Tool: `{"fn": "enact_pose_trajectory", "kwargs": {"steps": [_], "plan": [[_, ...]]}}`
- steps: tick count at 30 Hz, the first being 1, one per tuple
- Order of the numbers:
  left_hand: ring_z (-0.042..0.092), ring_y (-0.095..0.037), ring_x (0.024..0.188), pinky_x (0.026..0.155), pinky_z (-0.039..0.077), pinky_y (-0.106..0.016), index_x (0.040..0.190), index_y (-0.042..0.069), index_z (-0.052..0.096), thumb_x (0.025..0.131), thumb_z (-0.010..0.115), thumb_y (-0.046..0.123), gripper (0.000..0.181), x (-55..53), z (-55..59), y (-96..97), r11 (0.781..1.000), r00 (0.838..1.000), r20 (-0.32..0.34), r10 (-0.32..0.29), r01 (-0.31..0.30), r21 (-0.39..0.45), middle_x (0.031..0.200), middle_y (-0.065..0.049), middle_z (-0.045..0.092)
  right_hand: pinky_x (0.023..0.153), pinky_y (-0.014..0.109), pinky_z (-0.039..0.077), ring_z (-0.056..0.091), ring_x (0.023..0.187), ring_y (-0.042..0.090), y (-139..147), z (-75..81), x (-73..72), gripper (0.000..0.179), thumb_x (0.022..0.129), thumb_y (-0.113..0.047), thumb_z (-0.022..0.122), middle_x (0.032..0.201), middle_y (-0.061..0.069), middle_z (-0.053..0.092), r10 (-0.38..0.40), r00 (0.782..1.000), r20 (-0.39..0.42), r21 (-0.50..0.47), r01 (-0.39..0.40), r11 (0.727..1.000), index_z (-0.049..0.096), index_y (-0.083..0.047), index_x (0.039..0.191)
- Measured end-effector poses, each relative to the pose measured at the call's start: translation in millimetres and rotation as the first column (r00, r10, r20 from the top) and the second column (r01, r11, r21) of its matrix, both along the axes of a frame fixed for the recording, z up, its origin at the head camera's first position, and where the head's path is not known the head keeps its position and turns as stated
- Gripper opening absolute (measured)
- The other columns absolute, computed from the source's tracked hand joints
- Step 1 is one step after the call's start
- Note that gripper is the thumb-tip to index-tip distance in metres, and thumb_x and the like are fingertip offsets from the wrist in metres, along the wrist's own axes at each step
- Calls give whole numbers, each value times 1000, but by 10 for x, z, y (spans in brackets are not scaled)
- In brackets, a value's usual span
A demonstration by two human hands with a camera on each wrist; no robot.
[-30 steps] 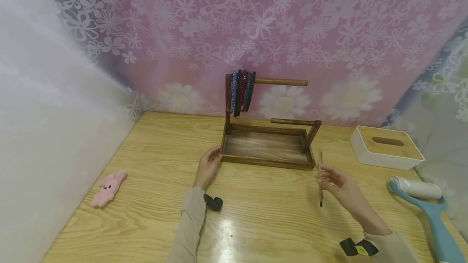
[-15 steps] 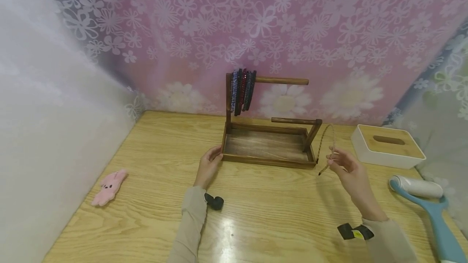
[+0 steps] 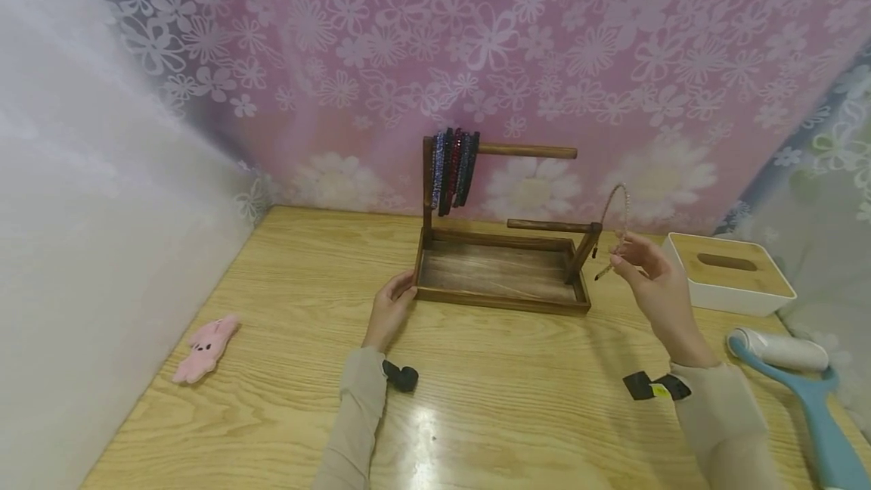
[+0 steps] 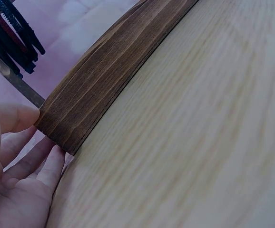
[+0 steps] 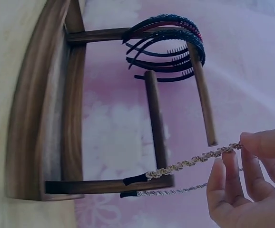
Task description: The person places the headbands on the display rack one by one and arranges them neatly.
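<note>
My right hand (image 3: 655, 289) pinches a thin, beaded gold-coloured headband (image 3: 627, 206) between thumb and fingers. Its arch points up, and its dark tips (image 5: 135, 179) overlap the right end of a brown wooden headband stand in the right wrist view. At the front left corner of that stand (image 3: 503, 299), my left hand (image 3: 389, 311) holds on, thumb at the upper edge and fingertips against the end, as the left wrist view shows. Several glittery headbands (image 3: 454, 172), blue, black, red and dark green, hang at the left of the upper bar (image 3: 527, 150). The lower bar (image 3: 547, 225) carries none.
Right of the stand is a white tissue box (image 3: 724, 297) with a wooden lid. A blue-handled lint roller (image 3: 810, 399) lies at the right edge. A pink plush toy (image 3: 206, 348) lies far left on the wooden table (image 3: 286, 414). Behind hangs a floral backdrop (image 3: 381, 44).
My right hand has risen and moved away from me with the headband, which has turned from edge-on to show its arch beside the lower bar's post. My left hand stays at the stand's corner.
</note>
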State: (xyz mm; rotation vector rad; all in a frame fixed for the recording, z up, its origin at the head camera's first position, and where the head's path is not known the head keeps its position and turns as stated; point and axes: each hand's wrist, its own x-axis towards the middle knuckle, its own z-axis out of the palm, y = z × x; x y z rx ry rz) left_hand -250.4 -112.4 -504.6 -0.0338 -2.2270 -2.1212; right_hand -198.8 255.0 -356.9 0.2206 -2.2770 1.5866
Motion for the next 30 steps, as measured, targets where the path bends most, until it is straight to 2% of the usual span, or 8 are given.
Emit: {"fn": "enact_pose_trajectory", "kwargs": {"steps": [2, 5, 9, 13, 16, 24, 30], "plan": [[50, -34, 132, 110, 44, -42, 136, -1, 53, 99, 54, 7, 39, -5, 0, -1, 1000, 1000, -4, 4, -4, -6, 140, -20, 54, 80, 2, 48, 59, 92, -11, -18, 48, -40, 37, 95, -5, 61, 99, -27, 63, -7, 1000, -18, -1, 7, 1000, 59, -26, 126], [51, -33, 132, 110, 45, -41, 136, -1, 53, 98, 55, 7, 38, -10, 2, -5, 1000, 1000, -5, 13, -13, -3, 139, -20, 55, 80, 3, 49, 60, 92, -8, -46, 119, -96, 37, 95, -3, 61, 101, -22, 65, 24, 999, -45, -110, -29, 993, 60, -24, 124], [50, -37, 132, 112, 43, -44, 135, -5, 52, 98, 55, 4, 39, 27, 82, -2, 1000, 1000, -4, 10, -10, 8, 139, -24, 53, 82, 6, 51, 60, 96, -2, -70, 195, -163, 38, 94, -1, 61, 108, -14, 64, 107, 993, -52, -295, -117, 948, 59, -17, 128], [48, -39, 133, 112, 42, -47, 135, -9, 50, 97, 54, 1, 39, 121, 254, -3, 1000, 1000, 3, -3, 3, 14, 139, -26, 52, 85, 8, 52, 60, 98, 0, -88, 229, -253, 39, 94, -2, 61, 108, -11, 65, 142, 989, -47, -345, -149, 927, 59, -17, 130], [49, -39, 132, 112, 42, -47, 135, -9, 51, 97, 54, 1, 39, 148, 296, -5, 1000, 1000, -3, -2, 2, 13, 139, -26, 53, 85, 9, 53, 62, 97, 1, -105, 234, -325, 38, 93, 1, 61, 103, -11, 67, 145, 988, -61, -367, -158, 917, 62, -17, 126], [50, -34, 132, 113, 41, -44, 136, -2, 53, 98, 55, 5, 39, 15, 40, 5, 1000, 1000, 9, 22, -22, 14, 140, -21, 54, 84, 7, 51, 60, 96, 0, -170, 273, -387, 36, 94, 0, 60, 100, -12, 66, 127, 991, -42, -358, -134, 924, 63, -20, 123], [51, -34, 132, 113, 41, -44, 136, -1, 53, 98, 56, 7, 39, -11, -3, 11, 1000, 1000, -3, 15, -15, 13, 140, -20, 54, 82, 7, 51, 60, 94, -1, -227, 359, -440, 35, 94, 2, 59, 99, -13, 66, 106, 994, -14, -371, -103, 923, 62, -22, 119]]}}
